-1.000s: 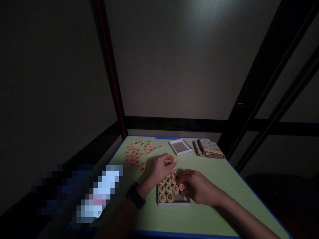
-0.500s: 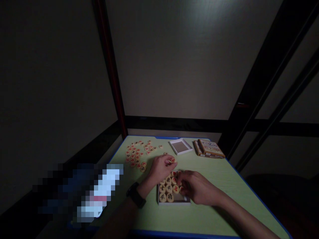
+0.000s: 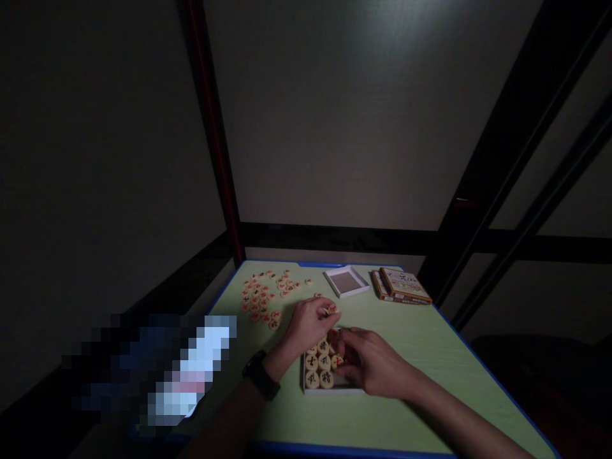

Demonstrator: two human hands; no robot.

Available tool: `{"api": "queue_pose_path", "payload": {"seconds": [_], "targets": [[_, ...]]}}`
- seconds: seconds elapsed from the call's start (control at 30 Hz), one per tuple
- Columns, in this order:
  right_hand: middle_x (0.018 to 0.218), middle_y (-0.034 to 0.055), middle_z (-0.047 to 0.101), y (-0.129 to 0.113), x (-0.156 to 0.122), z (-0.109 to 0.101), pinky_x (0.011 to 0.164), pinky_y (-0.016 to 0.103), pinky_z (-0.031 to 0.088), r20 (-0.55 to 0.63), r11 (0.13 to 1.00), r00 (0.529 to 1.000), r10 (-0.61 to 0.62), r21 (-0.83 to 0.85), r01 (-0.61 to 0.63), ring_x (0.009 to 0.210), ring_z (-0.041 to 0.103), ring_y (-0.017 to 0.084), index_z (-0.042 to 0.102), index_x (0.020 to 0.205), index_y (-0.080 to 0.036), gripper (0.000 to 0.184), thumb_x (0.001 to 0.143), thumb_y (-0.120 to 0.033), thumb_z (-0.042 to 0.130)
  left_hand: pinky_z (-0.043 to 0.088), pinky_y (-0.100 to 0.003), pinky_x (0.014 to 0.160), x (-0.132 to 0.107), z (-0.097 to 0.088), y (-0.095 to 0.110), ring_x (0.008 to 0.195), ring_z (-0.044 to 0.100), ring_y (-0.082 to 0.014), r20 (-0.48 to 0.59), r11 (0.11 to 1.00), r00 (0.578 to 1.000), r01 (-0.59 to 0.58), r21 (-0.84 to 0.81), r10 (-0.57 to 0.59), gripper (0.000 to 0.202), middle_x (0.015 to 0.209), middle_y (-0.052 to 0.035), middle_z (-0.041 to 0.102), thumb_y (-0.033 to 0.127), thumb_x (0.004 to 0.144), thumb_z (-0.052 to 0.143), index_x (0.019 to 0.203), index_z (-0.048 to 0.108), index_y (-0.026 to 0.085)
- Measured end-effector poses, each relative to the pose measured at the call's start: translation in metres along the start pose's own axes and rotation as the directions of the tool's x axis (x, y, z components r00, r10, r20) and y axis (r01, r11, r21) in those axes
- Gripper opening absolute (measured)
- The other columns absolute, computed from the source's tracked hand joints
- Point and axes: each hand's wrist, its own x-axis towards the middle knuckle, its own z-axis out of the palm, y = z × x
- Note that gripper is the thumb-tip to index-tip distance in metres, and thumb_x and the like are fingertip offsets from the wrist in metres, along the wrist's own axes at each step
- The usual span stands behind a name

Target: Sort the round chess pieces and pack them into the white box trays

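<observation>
My left hand [image 3: 310,325], wearing a dark wristwatch [image 3: 261,375], pinches a round Chinese chess piece [image 3: 331,309] with a red character just above the box's far side. Below it lies a shallow white-walled box [image 3: 335,391] partly filled with rows of large wooden Chinese chess pieces [image 3: 312,379], marked in black or red. My right hand [image 3: 368,360] reaches into the right side of this box, its fingers curled low among the pieces. What its fingertips close on is hidden. A bare patch of the box floor shows at the near right.
Many loose chess pieces [image 3: 258,296] are scattered on the left of the green table [image 3: 411,408]. An open white box part [image 3: 348,282] lies at the back. Two printed boxes [image 3: 404,285] overlap at the back right. A pixelated bright screen [image 3: 201,363] stands at the left edge.
My right hand has shifted slightly left and inward over the box, covering more of the right-hand pieces. My left hand stays nearly still with its piece.
</observation>
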Motion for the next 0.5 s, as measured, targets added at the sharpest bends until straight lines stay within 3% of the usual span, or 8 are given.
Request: {"api": "queue_pose_path", "payload": {"seconds": [0.3, 0.5], "targets": [[0.077, -0.0041, 0.054, 0.0004, -0.0021, -0.0047, 0.062, 0.024, 0.031, 0.035, 1.000, 0.999, 0.025, 0.007, -0.025, 0.066, 0.047, 0.014, 0.044, 0.083, -0.024, 0.032, 0.062, -0.008, 0.063, 0.055, -0.023, 0.064, 0.0004, -0.0004, -0.0002, 0.063, 0.068, -0.0144, 0.006, 1.000, 1.000, -0.006, -0.001, 0.006, 0.011, 0.075, -0.0013, 0.076, 0.020, 0.073, 0.070, 0.083, 0.074, 0.018], [0.075, -0.0027, 0.052, -0.0045, -0.0007, -0.0023, 0.062, 0.026, 0.028, 0.033, 0.997, 0.999, -0.025, -0.078, 0.028, 0.066, 0.046, 0.015, 0.036, 0.079, -0.025, 0.031, 0.061, -0.006, 0.053, 0.055, -0.023, 0.064, 0.0003, -0.0012, 0.0021, 0.065, 0.069, -0.0150, 0.008, 1.000, 1.000, -0.012, 0.010, 0.012, 0.010, 0.076, -0.0016, 0.076, 0.019, 0.073, 0.071, 0.083, 0.074, 0.018]]}}
